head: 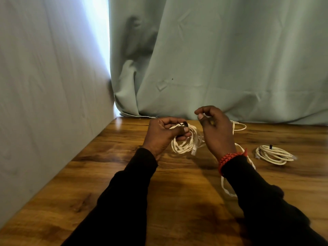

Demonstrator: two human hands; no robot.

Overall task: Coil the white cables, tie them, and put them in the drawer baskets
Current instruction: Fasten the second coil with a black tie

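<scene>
White coil (184, 141) pinched with black tie (184, 124) by left fingers (182, 129); right fingers (201, 116) curled, empty, just beside. Risk: loops springing loose if pinch slackens.

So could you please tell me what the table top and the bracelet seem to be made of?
Table top: glossy wood or wood-look laminate; grain, knots and window glare show. Bracelet on the right wrist: looks like red braided cord, judging by its ribbed weave, though beads are possible.
</scene>
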